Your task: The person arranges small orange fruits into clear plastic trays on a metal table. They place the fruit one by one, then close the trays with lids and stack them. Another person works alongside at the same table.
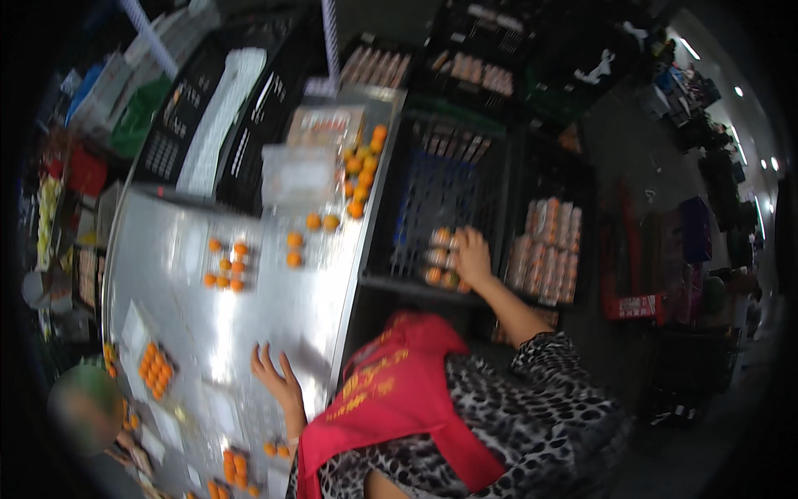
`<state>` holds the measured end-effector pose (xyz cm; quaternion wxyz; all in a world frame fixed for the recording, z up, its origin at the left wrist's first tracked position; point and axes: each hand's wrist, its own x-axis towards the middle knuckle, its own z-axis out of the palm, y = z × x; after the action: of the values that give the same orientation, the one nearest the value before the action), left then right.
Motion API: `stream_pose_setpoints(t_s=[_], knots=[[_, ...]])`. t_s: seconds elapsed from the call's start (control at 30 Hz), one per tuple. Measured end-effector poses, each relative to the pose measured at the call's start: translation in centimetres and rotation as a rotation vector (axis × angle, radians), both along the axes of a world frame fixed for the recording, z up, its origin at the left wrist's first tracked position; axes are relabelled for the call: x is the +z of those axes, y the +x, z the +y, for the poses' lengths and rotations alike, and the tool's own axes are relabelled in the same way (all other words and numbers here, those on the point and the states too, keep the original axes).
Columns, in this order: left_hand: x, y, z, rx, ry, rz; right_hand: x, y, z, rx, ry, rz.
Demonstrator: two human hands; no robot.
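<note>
My right hand grips a clear pack of small orange citrus fruit, low inside a black plastic crate beside the table. The hand covers the pack's right side. Over the front edge of the shiny metal table, my left hand is empty with its fingers apart. Farther up the table lies an open clear tray partly filled with orange fruit. Beside it, another clear tray has a few fruits in it. Loose orange fruit lies heaped along the table's edge.
Another black crate with stacked fruit packs stands right of mine. More packs sit in crates beyond. A black crate with white sheets rests on the table. At left, a person is near a filled fruit tray.
</note>
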<state>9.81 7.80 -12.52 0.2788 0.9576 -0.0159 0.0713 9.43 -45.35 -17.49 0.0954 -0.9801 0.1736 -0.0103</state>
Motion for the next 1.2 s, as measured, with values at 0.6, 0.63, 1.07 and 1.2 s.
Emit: stream_pose_setpoints(t_s=[0.6, 0.63, 1.07, 1.2], knots=[[4.0, 1.1, -12.4, -0.006, -0.568, 0.282, 14.1, 7.4, -0.9, -0.016, 0.075, -0.287], [3.3, 0.3, -11.5, 0.055, -0.614, 0.292, 16.0, 7.4, 1.1, -0.031, 0.107, -0.432], [-9.8, -8.0, 3.9, 0.430, -1.327, 0.550, 1.4, 8.3, 32.7, 0.509, 0.815, 0.364], [-11.1, -11.2, 5.7, 0.424, -1.247, 0.378, -0.9, 6.8, 36.0, 0.732, 0.531, 0.144]])
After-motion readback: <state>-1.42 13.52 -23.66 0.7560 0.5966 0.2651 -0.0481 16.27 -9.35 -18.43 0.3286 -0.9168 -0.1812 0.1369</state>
